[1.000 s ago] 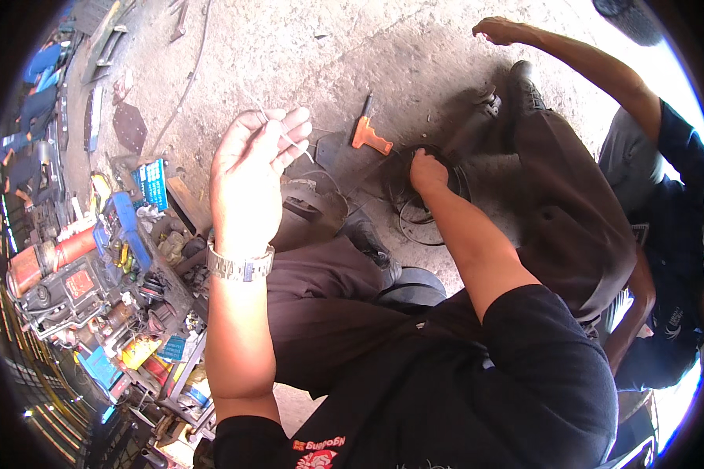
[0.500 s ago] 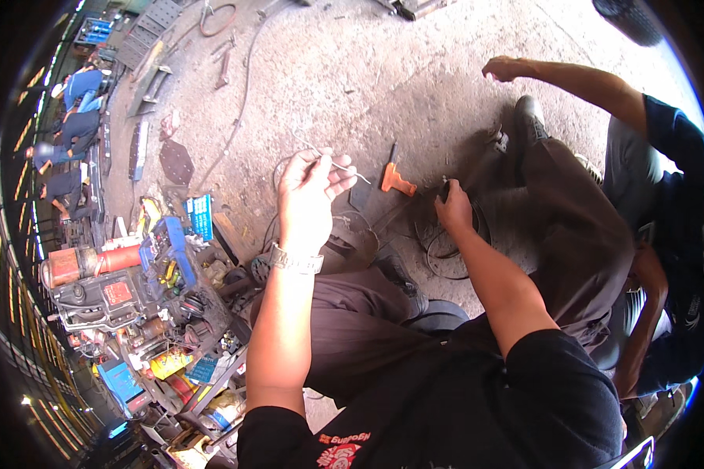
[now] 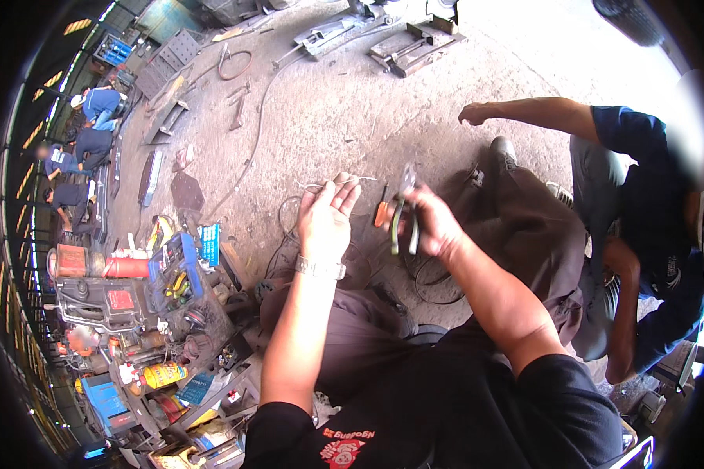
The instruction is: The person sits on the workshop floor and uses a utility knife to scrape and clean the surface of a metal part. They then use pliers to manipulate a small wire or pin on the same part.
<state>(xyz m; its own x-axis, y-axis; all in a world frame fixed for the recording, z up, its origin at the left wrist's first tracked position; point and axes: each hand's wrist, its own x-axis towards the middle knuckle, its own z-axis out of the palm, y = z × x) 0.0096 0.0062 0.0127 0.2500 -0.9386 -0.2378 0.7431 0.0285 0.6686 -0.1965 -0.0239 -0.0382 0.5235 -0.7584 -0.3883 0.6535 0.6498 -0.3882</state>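
A thin whitish wire (image 3: 358, 178) is pinched in the fingers of my left hand (image 3: 328, 219), its ends sticking out on both sides. My right hand (image 3: 434, 223) grips a pair of pliers (image 3: 407, 181) with pale green handles, its metal head pointing away from me. The pliers are to the right of the wire and apart from it. On the floor, partly hidden behind my right hand, lies an orange-handled tool (image 3: 380, 214) with a dark shaft.
Loops of dark cable (image 3: 438, 299) lie on the floor between my legs. At left stands a crowded heap with a blue tool case (image 3: 181, 262), a red cylinder (image 3: 125, 268) and a yellow container (image 3: 164, 375). A co-worker (image 3: 633, 234) sits close on my right, one arm stretched forward.
My right hand has come up from near the floor and the pliers now show plainly in it. My left hand still holds the wire. The view has shifted, showing more metal parts at the far side.
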